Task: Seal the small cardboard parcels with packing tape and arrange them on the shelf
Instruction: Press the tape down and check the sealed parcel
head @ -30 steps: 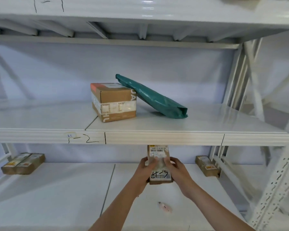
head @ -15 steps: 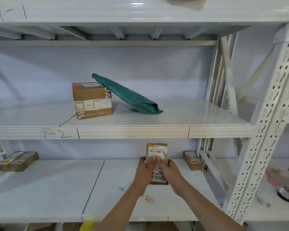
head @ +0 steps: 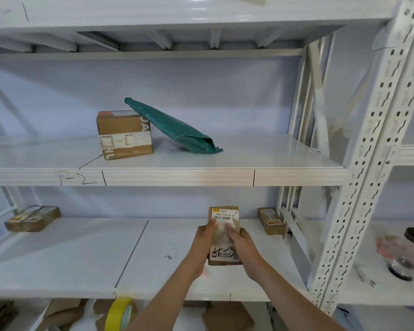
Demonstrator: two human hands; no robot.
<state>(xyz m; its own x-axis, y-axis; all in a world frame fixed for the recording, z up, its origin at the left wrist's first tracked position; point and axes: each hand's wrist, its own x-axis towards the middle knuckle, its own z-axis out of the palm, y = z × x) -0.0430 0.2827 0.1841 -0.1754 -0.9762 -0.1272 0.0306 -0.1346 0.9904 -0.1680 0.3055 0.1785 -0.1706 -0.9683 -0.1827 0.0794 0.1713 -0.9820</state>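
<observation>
Evidently both hands, the left hand (head: 204, 237) and right hand (head: 240, 240), clamp the small parcel (head: 224, 218), steadying it over the lower shelf (head: 81, 254) for placement.

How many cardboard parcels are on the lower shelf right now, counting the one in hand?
3: a pair-like flat parcel far left, the held parcel in the middle, one by the right upright. The left one may be two.

A white metal rack (head: 359, 163) carries everything. On its middle shelf (head: 249, 158) stands a taped cardboard box (head: 124, 134), and a green plastic bag (head: 177, 126) leans on the box's right top edge. The lower shelf (head: 69, 254) holds two flat parcels (head: 32, 218) side by side at far left and another small parcel (head: 271, 220) near the right upright.
</observation>
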